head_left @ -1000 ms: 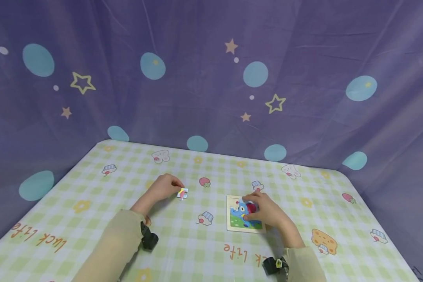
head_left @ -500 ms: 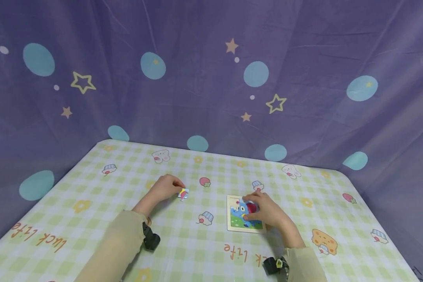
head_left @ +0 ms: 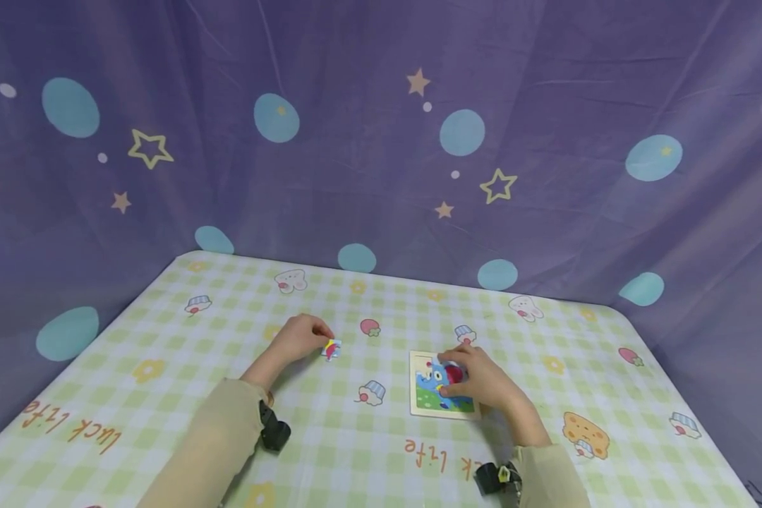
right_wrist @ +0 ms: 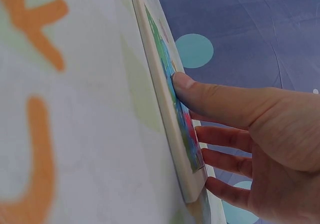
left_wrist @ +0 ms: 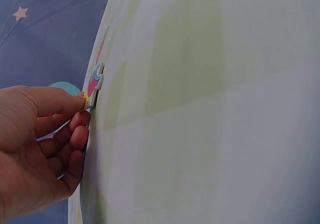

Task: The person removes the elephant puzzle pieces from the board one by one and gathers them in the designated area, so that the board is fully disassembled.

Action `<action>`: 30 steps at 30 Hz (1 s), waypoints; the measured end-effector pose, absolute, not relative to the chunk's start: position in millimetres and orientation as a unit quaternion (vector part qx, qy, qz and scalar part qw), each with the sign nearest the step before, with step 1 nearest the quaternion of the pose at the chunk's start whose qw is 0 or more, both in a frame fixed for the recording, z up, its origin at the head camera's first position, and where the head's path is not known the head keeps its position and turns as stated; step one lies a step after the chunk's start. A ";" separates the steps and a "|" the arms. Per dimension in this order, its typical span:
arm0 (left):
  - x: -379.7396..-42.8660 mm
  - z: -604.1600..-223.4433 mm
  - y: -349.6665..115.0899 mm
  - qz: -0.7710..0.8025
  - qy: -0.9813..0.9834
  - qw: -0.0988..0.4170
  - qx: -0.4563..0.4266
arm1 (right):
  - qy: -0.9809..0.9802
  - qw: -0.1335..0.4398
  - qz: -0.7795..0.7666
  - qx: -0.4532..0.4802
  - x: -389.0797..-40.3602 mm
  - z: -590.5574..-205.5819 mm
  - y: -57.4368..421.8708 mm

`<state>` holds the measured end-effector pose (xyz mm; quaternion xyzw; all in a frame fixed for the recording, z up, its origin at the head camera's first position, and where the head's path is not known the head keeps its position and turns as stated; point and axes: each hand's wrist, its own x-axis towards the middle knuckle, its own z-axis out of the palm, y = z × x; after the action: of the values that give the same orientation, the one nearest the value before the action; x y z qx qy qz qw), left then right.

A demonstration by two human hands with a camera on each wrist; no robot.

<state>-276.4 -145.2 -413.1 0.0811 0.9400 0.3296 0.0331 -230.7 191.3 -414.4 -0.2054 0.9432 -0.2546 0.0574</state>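
My left hand [head_left: 300, 337] pinches a small jigsaw piece [head_left: 331, 350] between thumb and fingers, low over the cloth left of centre. In the left wrist view the piece [left_wrist: 93, 86] shows red, yellow and light blue, its knobbed edge pointing away from the thumb. To the right lies a framed jigsaw puzzle [head_left: 428, 401] with a blue elephant on green ground and a pale wooden border. My right hand [head_left: 482, 377] rests on it and covers part of its right side. The right thumb [right_wrist: 185, 82] touches the picture, while the other fingers extend along the frame's far side.
A green and white checked tablecloth [head_left: 368, 451] with printed cupcakes, strawberries and lettering covers the table. Behind it hangs a purple curtain [head_left: 355, 190] with stars and blue dots. Black cameras sit on both wrists.
The piece in my left hand has turned slightly, and the left wrist has shifted a little to the right. My right hand and the framed puzzle stay in place.
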 end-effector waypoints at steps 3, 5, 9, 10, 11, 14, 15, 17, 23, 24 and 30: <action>-276.7 -412.8 -144.6 0.329 0.940 0.033 0.081 | 0.943 0.057 -0.256 -0.204 -230.9 -414.5 191.6; -277.1 -413.2 -144.6 0.329 0.940 0.033 0.083 | 0.943 0.058 -0.256 -0.205 -231.0 -414.7 192.0; -277.3 -414.3 -144.8 0.329 0.940 0.033 0.083 | 0.943 0.058 -0.255 -0.205 -231.3 -414.7 191.7; -277.5 -414.4 -144.9 0.329 0.940 0.033 0.083 | 0.943 0.058 -0.255 -0.205 -231.3 -414.7 191.6; -277.6 -414.4 -145.0 0.328 0.940 0.034 0.082 | 0.943 0.057 -0.254 -0.205 -231.2 -414.4 191.4; -278.1 -413.8 -145.2 0.326 0.941 0.034 0.080 | 0.943 0.057 -0.254 -0.206 -231.0 -414.0 191.0; -278.2 -413.8 -145.4 0.325 0.942 0.035 0.079 | 0.943 0.057 -0.253 -0.207 -231.0 -413.9 190.9; -277.8 -413.4 -145.6 0.323 0.942 0.036 0.078 | 0.944 0.055 -0.251 -0.209 -230.9 -413.7 190.8; -277.3 -413.0 -145.9 0.323 0.942 0.038 0.079 | 0.943 0.053 -0.250 -0.213 -231.2 -414.3 190.4; -277.2 -413.2 -146.0 0.324 0.942 0.037 0.079 | 0.943 0.052 -0.251 -0.213 -231.2 -414.6 190.3; -275.4 -414.2 -147.2 0.334 0.938 0.040 0.086 | 0.941 0.052 -0.254 -0.216 -230.3 -415.4 190.8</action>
<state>-275.4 -147.2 -414.2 0.0859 0.9379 0.3337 0.0404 -230.3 190.8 -415.4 -0.2159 0.9415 -0.2536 0.0519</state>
